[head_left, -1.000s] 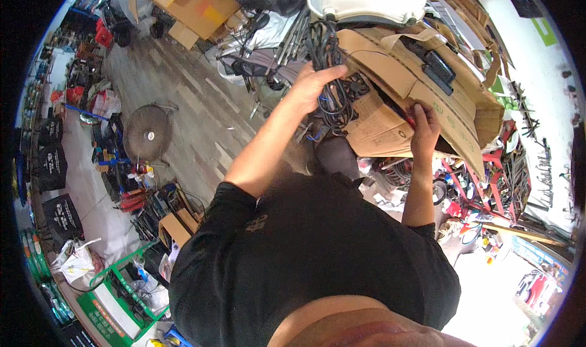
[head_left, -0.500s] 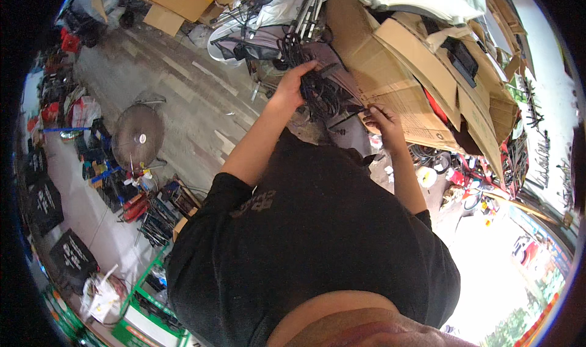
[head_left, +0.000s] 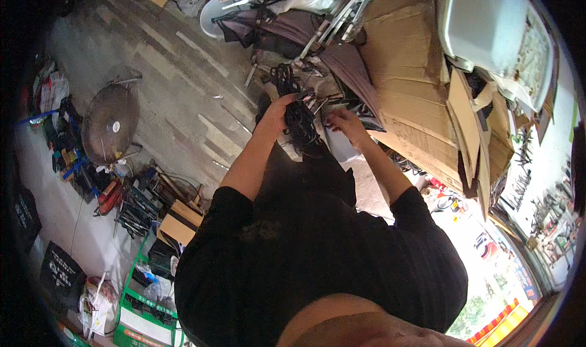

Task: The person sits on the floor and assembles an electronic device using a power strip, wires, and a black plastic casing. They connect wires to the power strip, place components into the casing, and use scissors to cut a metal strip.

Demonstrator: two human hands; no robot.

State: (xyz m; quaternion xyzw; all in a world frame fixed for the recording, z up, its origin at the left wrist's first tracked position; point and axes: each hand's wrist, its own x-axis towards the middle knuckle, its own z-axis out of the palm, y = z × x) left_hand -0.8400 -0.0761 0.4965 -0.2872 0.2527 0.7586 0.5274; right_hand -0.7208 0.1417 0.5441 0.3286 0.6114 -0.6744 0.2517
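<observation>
My left hand [head_left: 278, 116] is wrapped round a bundle of looped black cables [head_left: 300, 122]. The loops hang below and above the grip, in front of my dark trousers. Just right of the bundle is my right hand [head_left: 347, 126], apart from it. Its fingers are loosely bent and separated, and I make out nothing held in them. Under that hand is a pale grey bin [head_left: 342, 146] with thin metal pieces and dark cloth at its top.
Large cardboard boxes [head_left: 409, 90] and a white plastic basin [head_left: 482, 29] stand at the right. A round fan [head_left: 110, 124] stands on the floor at the left, near scattered tools. Metal poles [head_left: 342, 17] and grey-purple fabric [head_left: 351, 69] lie ahead.
The cable bundle and my left hand have come lower and nearer my body. My right hand has moved left towards the bundle, and the black strand it pinched no longer shows there.
</observation>
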